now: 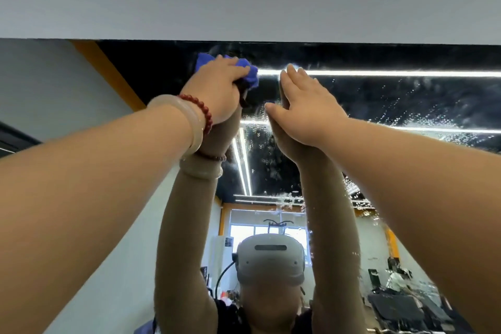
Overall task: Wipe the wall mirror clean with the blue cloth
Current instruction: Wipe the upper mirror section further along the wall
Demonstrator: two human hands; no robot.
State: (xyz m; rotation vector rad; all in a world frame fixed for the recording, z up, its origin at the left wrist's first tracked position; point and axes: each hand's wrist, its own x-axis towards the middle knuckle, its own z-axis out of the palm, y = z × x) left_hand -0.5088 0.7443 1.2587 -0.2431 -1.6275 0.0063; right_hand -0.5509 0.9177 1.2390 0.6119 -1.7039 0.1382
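The left hand grips the blue cloth bunched in curled fingers and presses it to the wall mirror just under its top edge; the right hand lies open, fingers straight, flat on the glass just beside the cloth to its right; the left hand is the nearer one to the work, since it alone carries the cloth. Water droplets speckle the glass to the right of both hands and below them, so the unwiped area lies rightward and downward from the cloth, along the mirror's long horizontal top edge; the right hand stands between cloth and droplets and would likely need to shift for a rightward stroke. A pale bangle and a red bead bracelet circle the left wrist; no brand, label or writing is legible.
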